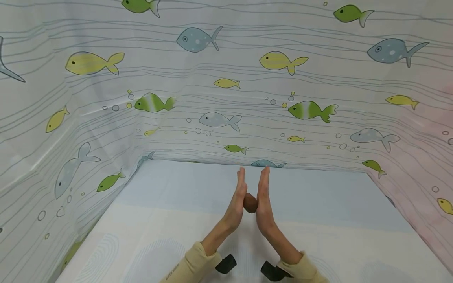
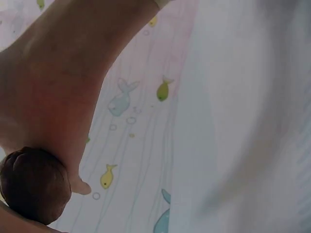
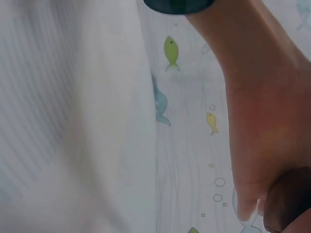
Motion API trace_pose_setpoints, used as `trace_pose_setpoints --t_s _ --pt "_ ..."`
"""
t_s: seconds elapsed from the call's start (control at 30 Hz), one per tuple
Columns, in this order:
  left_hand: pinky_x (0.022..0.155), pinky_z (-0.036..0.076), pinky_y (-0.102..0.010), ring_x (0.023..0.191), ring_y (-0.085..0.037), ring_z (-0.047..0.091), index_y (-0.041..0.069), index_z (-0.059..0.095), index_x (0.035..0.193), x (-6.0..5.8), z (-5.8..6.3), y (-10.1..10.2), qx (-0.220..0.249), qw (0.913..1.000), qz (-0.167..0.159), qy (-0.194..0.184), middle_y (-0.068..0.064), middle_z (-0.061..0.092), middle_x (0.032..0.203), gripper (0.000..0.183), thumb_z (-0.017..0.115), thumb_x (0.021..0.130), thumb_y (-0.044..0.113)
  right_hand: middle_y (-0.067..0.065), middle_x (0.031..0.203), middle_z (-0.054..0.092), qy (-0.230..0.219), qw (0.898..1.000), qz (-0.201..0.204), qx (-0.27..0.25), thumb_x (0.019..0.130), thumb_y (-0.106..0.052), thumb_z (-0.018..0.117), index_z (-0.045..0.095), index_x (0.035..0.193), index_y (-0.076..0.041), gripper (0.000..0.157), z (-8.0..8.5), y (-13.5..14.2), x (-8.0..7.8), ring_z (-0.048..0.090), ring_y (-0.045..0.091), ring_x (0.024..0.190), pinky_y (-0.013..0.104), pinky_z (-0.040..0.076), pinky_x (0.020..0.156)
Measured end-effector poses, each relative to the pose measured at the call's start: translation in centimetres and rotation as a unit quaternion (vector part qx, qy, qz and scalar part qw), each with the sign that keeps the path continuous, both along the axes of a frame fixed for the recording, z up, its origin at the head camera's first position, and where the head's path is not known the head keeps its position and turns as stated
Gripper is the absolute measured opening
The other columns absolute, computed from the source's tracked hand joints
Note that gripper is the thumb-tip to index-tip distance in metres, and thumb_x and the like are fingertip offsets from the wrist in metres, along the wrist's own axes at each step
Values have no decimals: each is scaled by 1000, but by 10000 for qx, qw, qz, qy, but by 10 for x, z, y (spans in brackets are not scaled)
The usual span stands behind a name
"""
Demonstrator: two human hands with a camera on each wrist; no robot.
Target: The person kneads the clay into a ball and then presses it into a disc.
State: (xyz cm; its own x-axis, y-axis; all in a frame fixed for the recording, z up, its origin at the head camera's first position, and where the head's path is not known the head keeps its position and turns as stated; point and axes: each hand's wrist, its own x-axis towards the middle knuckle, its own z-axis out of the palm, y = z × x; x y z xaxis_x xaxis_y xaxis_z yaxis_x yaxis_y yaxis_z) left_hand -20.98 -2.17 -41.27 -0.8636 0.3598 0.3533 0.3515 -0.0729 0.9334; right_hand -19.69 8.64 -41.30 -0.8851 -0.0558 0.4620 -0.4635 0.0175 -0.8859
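Note:
A brown clay-like ball (image 1: 250, 203) sits between my two palms, raised over the table. My left hand (image 1: 237, 202) presses it from the left with straight fingers pointing up and away. On the other side my right hand (image 1: 264, 204) lies flat against it, fingers straight too. In the left wrist view the ball (image 2: 36, 186) looks dark and rounded, with creases on its surface, against the right palm (image 2: 53, 111). From the right wrist, part of the ball (image 3: 289, 201) shows against the left palm (image 3: 267, 131); the rest is cut off by the frame.
Under the hands is a table with a pale blue and white cover (image 1: 170, 220). A curtain printed with fish (image 1: 219, 120) surrounds its back and sides. Light sleeves (image 1: 192, 265) and black wrist bands (image 1: 226, 264) sit at the wrists.

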Motion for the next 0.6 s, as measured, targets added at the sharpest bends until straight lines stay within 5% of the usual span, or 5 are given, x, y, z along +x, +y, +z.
trace_pose_setpoints --t_s 0.3,0.6 --pt "116 -9 -61 150 -16 -20 16 -10 159 7 6 3 -52 9997 -106 205 5 -17 164 69 14 103 49 -11 163 -16 -280 9990 -323 94 106 -46 7 -11 158 -31 57 -4 8 -16 -15 14 150 61 -9 116" --pt "116 -9 -61 150 -17 -18 15 -10 159 4 13 3 64 9993 -48 360 4 -15 165 71 15 102 50 -8 164 -16 -400 9991 20 116 106 -44 3 -11 159 -25 58 -13 5 -15 -19 16 150 62 -15 113"
